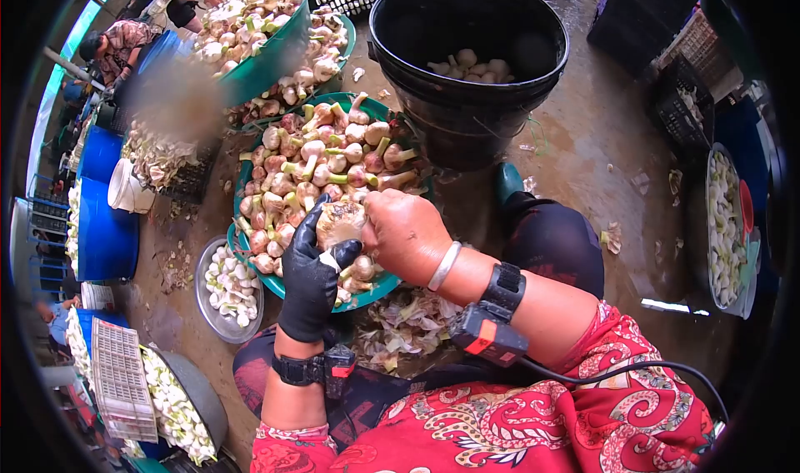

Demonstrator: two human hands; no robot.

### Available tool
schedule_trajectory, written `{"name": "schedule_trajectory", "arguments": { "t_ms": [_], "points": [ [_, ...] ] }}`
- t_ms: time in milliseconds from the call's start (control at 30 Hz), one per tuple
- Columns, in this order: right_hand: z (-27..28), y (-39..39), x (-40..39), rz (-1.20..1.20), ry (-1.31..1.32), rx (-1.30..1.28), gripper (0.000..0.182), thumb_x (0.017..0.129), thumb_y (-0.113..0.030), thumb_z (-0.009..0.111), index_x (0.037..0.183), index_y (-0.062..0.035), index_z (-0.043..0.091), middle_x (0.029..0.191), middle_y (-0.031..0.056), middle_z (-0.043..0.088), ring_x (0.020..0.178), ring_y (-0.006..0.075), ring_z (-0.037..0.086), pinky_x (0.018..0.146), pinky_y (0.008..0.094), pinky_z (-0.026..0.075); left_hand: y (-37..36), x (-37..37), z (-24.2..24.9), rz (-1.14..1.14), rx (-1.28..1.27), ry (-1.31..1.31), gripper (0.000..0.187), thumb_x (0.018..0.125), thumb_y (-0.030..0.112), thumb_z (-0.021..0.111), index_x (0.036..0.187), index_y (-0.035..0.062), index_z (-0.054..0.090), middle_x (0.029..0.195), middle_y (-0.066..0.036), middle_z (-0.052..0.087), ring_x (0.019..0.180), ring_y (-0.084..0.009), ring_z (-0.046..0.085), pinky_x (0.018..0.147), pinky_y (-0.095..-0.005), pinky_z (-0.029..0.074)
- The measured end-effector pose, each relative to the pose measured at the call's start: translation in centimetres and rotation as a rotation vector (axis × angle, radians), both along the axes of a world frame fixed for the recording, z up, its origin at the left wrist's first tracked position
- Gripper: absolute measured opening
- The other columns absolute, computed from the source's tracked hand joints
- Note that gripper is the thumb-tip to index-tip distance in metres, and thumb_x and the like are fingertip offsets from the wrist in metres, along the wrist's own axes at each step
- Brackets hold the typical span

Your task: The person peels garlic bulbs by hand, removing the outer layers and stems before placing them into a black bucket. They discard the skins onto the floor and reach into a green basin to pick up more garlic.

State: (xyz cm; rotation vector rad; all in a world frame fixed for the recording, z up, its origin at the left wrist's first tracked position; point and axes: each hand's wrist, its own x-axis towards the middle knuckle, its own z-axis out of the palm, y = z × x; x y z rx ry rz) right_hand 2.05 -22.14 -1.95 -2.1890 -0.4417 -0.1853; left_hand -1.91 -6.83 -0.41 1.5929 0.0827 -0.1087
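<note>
In a black glove, my left hand (pixel 307 260) is wrapped round a garlic bulb (pixel 342 225), its pale, root-side face turned up. A small white piece shows by the gloved thumb. My bare right hand (pixel 406 233) is closed in a fist against the bulb's right side; its fingertips and whatever they hold are hidden. Both hands are above a green basin (pixel 243 244) heaped with garlic bulbs (pixel 312 152) on cut stems. Below the basin, between my legs, lies a pile of garlic skins (pixel 404 327).
Ahead stands a tall black bucket (pixel 454 127) with white bulbs inside. A metal bowl (pixel 202 294) of peeled cloves sits at left. Another heaped green tub (pixel 271 60) is behind. Blue barrels (pixel 110 223) and a co-worker (pixel 121 48) are far left; a clove basin (pixel 723 231) is at right.
</note>
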Motion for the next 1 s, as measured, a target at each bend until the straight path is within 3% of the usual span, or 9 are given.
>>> {"name": "schedule_trajectory", "arguments": {
  "t_ms": [367,467,567,633,700,767,800,900,1000],
  "points": [
    [-3.9,-1.0,2.5,-0.27,0.338,0.281,0.019,0.076,-0.018,0.062,0.073,0.0003,0.064,0.074,0.0238,0.063,0.073,0.0408,0.063,0.069,0.0448,0.052,1.1,-1.3,2.1,-0.031,-0.441,0.111,0.07,0.076,0.007,0.071,0.138,-0.0036,0.04,0.125,-0.011,0.056,0.11,-0.0175,0.056,0.096,-0.0307,0.045],
    [-3.6,-4.5,5.0,-0.464,0.343,-0.002,0.025,0.075,-0.023,0.068,0.075,0.0021,0.066,0.076,0.0239,0.064,0.076,0.0387,0.066,0.071,0.0432,0.053,2.6,-1.6,2.0,-0.024,-0.565,0.101,0.073,0.075,0.008,0.068,0.14,-0.0023,0.037,0.128,-0.012,0.054,0.115,-0.0218,0.055,0.1,-0.0352,0.043],
    [-3.8,-4.8,3.5,0.272,0.375,-0.269,0.017,0.07,-0.018,0.067,0.079,-0.0046,0.071,0.077,0.0203,0.066,0.078,0.0364,0.066,0.074,0.0393,0.053,3.0,-1.4,1.8,-0.017,-0.705,0.083,0.071,0.075,0.006,0.063,0.141,0.0001,0.036,0.128,-0.013,0.053,0.117,-0.0259,0.053,0.103,-0.0398,0.042],
    [-3.7,-4.9,3.0,0.268,0.428,-0.072,0.022,0.068,-0.014,0.067,0.088,-0.008,0.072,0.079,0.0173,0.067,0.08,0.0352,0.066,0.076,0.039,0.052,2.5,-1.4,1.1,0.032,-0.756,0.111,0.068,0.079,0.005,0.059,0.142,0.0013,0.035,0.13,-0.013,0.052,0.119,-0.0263,0.052,0.104,-0.0401,0.041],
    [-0.4,-4.5,3.2,0.245,0.028,0.269,0.027,0.074,-0.005,0.068,0.101,-0.0056,0.069,0.089,0.0102,0.069,0.082,0.0151,0.067,0.073,0.0276,0.053,2.0,-1.3,0.3,0.011,-0.787,0.116,0.064,0.081,0.005,0.056,0.142,0.0014,0.035,0.132,-0.014,0.051,0.121,-0.0266,0.051,0.105,-0.0398,0.041],
    [0.0,-3.5,2.4,0.425,0.613,0.753,0.026,0.079,-0.004,0.07,0.105,-0.0028,0.067,0.093,0.0043,0.069,0.083,0.0105,0.064,0.073,0.0259,0.053,1.5,-1.3,0.1,-0.02,-0.744,0.135,0.061,0.084,0.008,0.056,0.142,0.0009,0.036,0.135,-0.015,0.048,0.123,-0.0265,0.05,0.106,-0.0395,0.039],
    [1.0,-3.5,2.2,0.477,0.505,0.589,0.023,0.081,-0.007,0.073,0.102,0.0,0.067,0.091,0.0026,0.069,0.083,0.009,0.063,0.073,0.0255,0.053,0.8,-1.3,0.9,-0.073,-0.036,0.016,0.058,0.087,0.011,0.056,0.141,0.0003,0.036,0.136,-0.016,0.048,0.123,-0.0268,0.049,0.106,-0.0382,0.038],
    [0.9,-3.2,1.8,0.388,0.265,0.373,0.025,0.077,-0.007,0.075,0.1,-0.0011,0.068,0.086,0.0081,0.069,0.079,0.0142,0.067,0.067,0.0267,0.053,1.1,-0.8,1.1,-0.288,0.601,-0.211,0.062,0.088,0.022,0.06,0.141,-0.0002,0.034,0.135,-0.016,0.048,0.122,-0.0252,0.05,0.105,-0.0355,0.037],
    [0.0,-2.8,1.8,0.372,-0.112,0.289,0.023,0.075,-0.007,0.075,0.096,-0.0016,0.068,0.079,0.0108,0.065,0.072,0.0229,0.066,0.063,0.0297,0.053,0.3,-0.7,0.7,-0.219,-0.183,0.08,0.075,0.081,0.04,0.066,0.137,-0.0008,0.037,0.127,-0.012,0.052,0.115,-0.0206,0.052,0.1,-0.0319,0.039]
  ]
}}
